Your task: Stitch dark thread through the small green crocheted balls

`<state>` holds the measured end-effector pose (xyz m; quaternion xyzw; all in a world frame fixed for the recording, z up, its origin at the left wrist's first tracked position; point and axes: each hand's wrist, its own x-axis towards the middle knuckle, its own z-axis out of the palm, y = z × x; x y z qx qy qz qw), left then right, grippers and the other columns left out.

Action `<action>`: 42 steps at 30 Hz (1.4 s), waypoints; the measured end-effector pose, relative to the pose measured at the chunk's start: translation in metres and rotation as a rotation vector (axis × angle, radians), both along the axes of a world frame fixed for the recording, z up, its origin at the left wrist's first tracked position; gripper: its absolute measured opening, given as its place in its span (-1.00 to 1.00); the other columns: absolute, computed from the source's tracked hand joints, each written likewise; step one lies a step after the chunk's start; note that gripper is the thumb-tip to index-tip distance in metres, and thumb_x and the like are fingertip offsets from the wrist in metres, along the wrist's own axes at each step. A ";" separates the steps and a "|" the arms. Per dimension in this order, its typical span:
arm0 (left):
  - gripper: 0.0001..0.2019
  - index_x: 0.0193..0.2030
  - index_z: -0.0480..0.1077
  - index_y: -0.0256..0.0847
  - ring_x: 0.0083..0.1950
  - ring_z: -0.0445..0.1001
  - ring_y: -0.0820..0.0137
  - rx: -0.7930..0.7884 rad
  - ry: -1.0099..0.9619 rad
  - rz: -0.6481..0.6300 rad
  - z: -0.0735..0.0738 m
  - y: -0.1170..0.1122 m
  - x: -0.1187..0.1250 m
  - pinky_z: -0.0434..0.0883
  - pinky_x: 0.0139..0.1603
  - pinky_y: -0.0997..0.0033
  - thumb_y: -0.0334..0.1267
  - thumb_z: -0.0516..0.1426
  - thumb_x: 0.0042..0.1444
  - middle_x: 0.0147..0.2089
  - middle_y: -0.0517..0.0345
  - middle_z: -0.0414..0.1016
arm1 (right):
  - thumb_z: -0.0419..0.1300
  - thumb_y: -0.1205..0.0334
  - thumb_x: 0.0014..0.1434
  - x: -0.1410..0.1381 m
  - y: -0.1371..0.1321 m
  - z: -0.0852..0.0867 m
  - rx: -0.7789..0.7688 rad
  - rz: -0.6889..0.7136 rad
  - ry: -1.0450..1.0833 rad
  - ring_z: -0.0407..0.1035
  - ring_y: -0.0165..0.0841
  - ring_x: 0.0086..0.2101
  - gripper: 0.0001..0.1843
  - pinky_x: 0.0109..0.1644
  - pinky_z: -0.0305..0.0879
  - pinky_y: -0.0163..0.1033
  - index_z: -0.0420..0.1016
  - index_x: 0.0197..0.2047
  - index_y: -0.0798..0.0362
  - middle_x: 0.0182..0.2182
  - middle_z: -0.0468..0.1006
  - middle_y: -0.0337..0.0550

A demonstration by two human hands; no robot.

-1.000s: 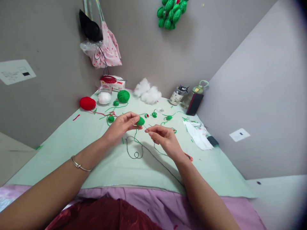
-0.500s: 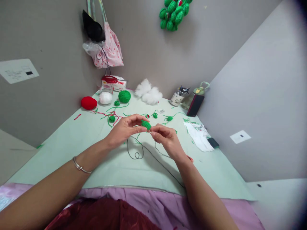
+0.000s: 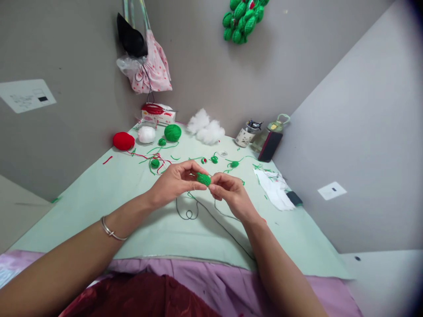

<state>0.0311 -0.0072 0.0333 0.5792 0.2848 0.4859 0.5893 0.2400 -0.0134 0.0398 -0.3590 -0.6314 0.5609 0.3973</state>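
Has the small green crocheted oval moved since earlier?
Yes: the green crocheted oval shifted rightward and lower in view, against the round green yarn ball.

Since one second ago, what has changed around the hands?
The green crocheted piece has turned and moved slightly right and toward the person. The right hand, a little apart from it before, now has its fingertips at the piece's right end; whether they grip it is unclear. The left hand still holds it; the red yarn ball and white stuffing stayed put.
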 end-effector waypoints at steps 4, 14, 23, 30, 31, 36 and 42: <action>-0.70 -0.27 0.49 -0.23 -0.22 0.52 0.39 0.038 -0.007 0.020 -0.002 -0.002 0.004 0.48 -0.15 0.36 -0.24 0.47 -0.08 -0.29 0.18 0.52 | 0.44 0.03 0.11 -0.002 0.001 -0.006 -0.012 -0.006 0.034 0.16 -0.49 -0.51 -0.70 -0.42 0.07 -0.31 0.51 -0.35 0.07 -0.53 0.35 -0.30; -0.68 -0.36 0.40 -0.17 -0.47 0.07 0.48 0.119 0.272 0.120 0.006 0.000 -0.009 0.10 -0.44 0.42 0.02 0.29 0.16 -0.50 0.32 0.11 | 0.44 0.13 0.12 0.003 0.008 -0.009 0.066 -0.127 0.053 0.20 -0.47 -0.46 -0.82 -0.35 0.10 -0.26 0.60 -0.36 0.03 -0.41 0.39 -0.26; -0.46 -0.56 0.11 -0.20 -0.30 0.38 0.44 -0.171 -0.283 0.101 0.018 0.008 -0.026 0.37 -0.31 0.44 0.04 0.29 0.18 -0.37 0.18 0.31 | 0.44 0.07 0.10 0.001 0.008 -0.008 0.016 -0.138 0.032 0.17 -0.46 -0.47 -0.76 -0.36 0.08 -0.26 0.57 -0.35 0.05 -0.45 0.39 -0.25; -0.62 -0.10 0.44 -0.14 -0.39 0.31 0.50 -0.026 0.017 0.097 0.009 -0.001 -0.006 0.31 -0.38 0.46 -0.13 0.42 0.00 -0.25 0.22 0.46 | 0.43 0.05 0.12 -0.003 0.003 -0.012 0.034 -0.097 0.035 0.16 -0.45 -0.46 -0.76 -0.36 0.09 -0.26 0.59 -0.33 0.03 -0.46 0.37 -0.26; -0.64 -0.08 0.48 -0.16 -0.32 0.37 0.45 0.000 0.060 0.065 0.006 -0.001 -0.003 0.36 -0.30 0.42 -0.15 0.41 0.02 -0.21 0.17 0.50 | 0.43 0.03 0.13 -0.003 0.003 -0.012 0.040 -0.096 0.021 0.16 -0.45 -0.46 -0.75 -0.36 0.10 -0.26 0.59 -0.32 0.03 -0.46 0.37 -0.26; -0.79 -0.17 0.59 -0.19 -0.12 0.50 0.31 0.052 0.057 0.034 0.001 0.001 -0.004 0.43 -0.01 0.28 -0.16 0.37 0.08 -0.17 0.10 0.59 | 0.40 0.01 0.17 0.000 0.002 -0.012 0.071 -0.069 -0.021 0.18 -0.44 -0.44 -0.77 -0.35 0.13 -0.25 0.66 -0.23 0.00 -0.40 0.40 -0.22; -0.77 -0.18 0.61 -0.18 -0.16 0.51 0.35 0.036 0.035 0.038 0.002 0.002 -0.006 0.44 0.00 0.29 -0.21 0.42 0.03 -0.21 0.14 0.58 | 0.43 0.08 0.14 -0.001 0.004 -0.013 0.046 -0.066 0.027 0.20 -0.48 -0.46 -0.81 -0.36 0.14 -0.27 0.66 -0.25 0.00 -0.40 0.42 -0.25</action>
